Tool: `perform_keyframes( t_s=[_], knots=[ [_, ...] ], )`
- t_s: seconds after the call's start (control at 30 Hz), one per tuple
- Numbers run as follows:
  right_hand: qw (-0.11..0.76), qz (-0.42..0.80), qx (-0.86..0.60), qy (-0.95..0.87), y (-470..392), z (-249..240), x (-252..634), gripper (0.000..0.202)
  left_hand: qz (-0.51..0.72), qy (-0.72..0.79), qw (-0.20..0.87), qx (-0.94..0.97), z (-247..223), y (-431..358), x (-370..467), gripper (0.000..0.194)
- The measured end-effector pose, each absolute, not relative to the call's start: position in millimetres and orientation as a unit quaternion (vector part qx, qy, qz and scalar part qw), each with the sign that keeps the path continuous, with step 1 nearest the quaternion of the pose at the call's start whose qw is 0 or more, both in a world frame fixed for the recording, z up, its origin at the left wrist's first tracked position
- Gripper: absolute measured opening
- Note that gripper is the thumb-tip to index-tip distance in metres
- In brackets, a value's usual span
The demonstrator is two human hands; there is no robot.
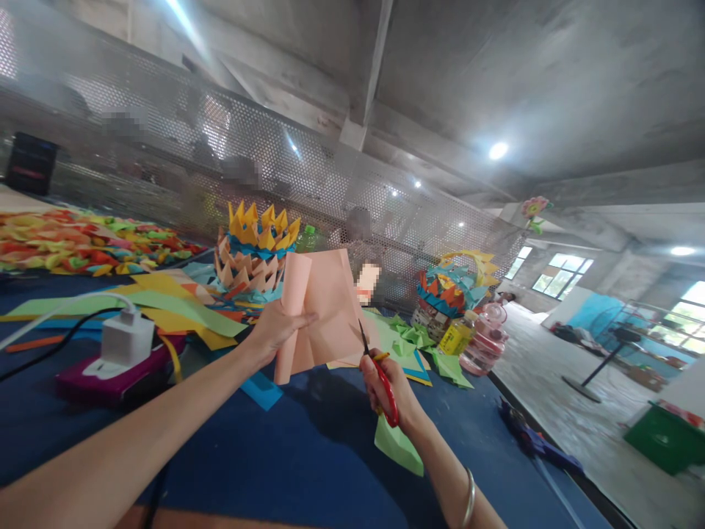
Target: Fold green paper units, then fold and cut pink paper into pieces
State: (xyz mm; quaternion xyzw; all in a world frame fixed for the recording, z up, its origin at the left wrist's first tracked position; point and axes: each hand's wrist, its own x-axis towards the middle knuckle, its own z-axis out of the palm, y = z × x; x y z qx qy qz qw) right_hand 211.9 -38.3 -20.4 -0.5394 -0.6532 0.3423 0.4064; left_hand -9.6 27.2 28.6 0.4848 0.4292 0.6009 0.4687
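Observation:
A sheet of peach paper (330, 308), rolled over along its left side, is held up above the blue table. My left hand (283, 327) grips that rolled edge, thumb lying across the front. My right hand (385, 386) is closed round the red handles of a pair of scissors (390, 397). The dark blades point upward, close to the paper's lower right edge; whether they touch it I cannot tell. Something small and yellow shows by the fingers of my right hand. Below that hand a light green paper piece (399, 447) lies on the table.
Folded-paper baskets (258, 253) stand at the back, another paper basket (449, 290) to the right beside a pink bottle (485, 338). Left are a purple power strip (118, 371) with a white charger (128, 338), paper strips and a heap of folded pieces (82, 242). A glue gun (534, 433) lies near the right edge.

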Motion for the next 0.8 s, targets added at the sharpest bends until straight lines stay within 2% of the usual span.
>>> perform_keyframes(
  t_s=[0.8],
  knots=[
    [0.447, 0.358, -0.554, -0.604, -39.8, -16.6, 202.1, 0.047, 0.587, 0.417, 0.461, 0.519, 28.8, 24.2, -9.9, 0.030]
  ],
)
